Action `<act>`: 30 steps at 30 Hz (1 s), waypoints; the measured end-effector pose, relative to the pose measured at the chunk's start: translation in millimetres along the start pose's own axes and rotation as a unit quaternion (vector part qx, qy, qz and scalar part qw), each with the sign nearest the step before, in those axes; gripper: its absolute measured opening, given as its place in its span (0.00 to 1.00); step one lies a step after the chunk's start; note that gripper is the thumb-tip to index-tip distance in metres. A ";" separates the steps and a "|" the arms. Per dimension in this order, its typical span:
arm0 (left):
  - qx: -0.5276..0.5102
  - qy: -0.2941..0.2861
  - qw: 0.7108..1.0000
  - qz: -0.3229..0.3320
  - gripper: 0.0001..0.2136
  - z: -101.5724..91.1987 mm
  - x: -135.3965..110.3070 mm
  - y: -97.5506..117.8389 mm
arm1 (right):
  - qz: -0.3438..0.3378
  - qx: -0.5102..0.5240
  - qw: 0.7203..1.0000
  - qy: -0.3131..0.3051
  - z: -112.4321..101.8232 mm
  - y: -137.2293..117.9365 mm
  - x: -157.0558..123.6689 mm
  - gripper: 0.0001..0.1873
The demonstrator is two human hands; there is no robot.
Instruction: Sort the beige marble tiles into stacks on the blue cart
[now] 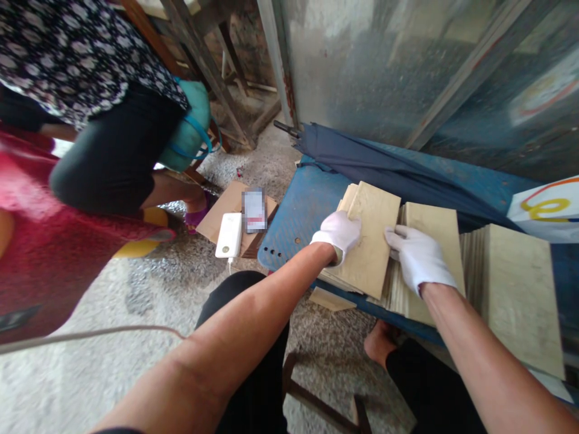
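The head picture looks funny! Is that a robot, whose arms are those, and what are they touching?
No robot here: those arms belong to a person wearing a camera on their head, looking forward and down. The white-gloved left hand lies over the left side of a pale flat board, and the right hand, gloved too, touches its right edge. How tightly they grip, I can't tell. More pale boards are stacked along the blue surface, beside a folded dark umbrella.

Pale boards partly hidden behind the gloved hands
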State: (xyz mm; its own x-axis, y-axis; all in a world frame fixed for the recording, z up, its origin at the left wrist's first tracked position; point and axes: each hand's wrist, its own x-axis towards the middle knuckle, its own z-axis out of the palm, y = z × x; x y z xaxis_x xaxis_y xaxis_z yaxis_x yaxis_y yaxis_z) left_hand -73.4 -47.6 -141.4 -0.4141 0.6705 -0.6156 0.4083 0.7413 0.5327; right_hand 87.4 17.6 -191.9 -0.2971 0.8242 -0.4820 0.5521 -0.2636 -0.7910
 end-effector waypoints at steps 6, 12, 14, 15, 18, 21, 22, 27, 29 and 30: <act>0.020 -0.003 1.000 0.008 0.20 -2.2 6.2 -6.2 | 0.012 0.033 0.999 0.002 12.4 3.2 8.8 0.24; 0.110 0.019 0.994 0.015 0.25 -1.0 7.4 -10.3 | -0.016 0.023 0.999 0.020 24.9 15.2 13.6 0.25; 0.138 0.016 0.990 0.015 0.28 -2.7 5.9 -10.1 | -0.028 -0.011 0.999 0.032 25.9 14.0 12.7 0.24; 0.151 0.009 0.988 0.018 0.28 -4.0 5.1 -9.8 | -0.032 -0.031 0.998 0.041 26.0 12.2 11.8 0.23; 0.178 -0.014 0.984 0.026 0.28 -8.2 3.7 -8.2 | -0.036 -0.091 0.993 0.061 25.4 2.7 7.6 0.20; 0.185 -0.022 0.982 0.030 0.28 -10.1 3.5 -6.8 | -0.057 -0.181 0.979 0.073 23.5 -9.1 1.1 0.17; 0.186 -0.021 0.982 0.030 0.28 -10.1 3.5 -6.5 | -0.063 -0.203 0.974 0.073 22.8 -12.6 -1.1 0.16; 0.194 -0.002 0.981 0.032 0.29 -8.5 2.2 -5.8 | -0.082 -0.297 0.949 0.071 21.4 -22.0 -8.1 0.14; 0.197 -0.002 0.980 0.032 0.29 -8.5 1.8 -5.8 | -0.099 -0.349 0.929 0.074 21.4 -22.7 -8.4 0.14; 0.198 -0.005 0.980 0.031 0.29 -8.7 1.8 -5.9 | -0.107 -0.365 0.922 0.073 21.3 -22.7 -8.2 0.14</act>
State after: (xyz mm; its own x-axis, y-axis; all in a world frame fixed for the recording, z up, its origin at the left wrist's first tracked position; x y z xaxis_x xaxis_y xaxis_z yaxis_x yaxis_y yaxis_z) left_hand -83.6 -50.5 -140.6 -0.3713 0.7128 -0.5951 0.7174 0.6271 0.3035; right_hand 60.7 6.1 -178.0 -0.3804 0.8914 -0.2464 0.8866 0.2756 -0.3716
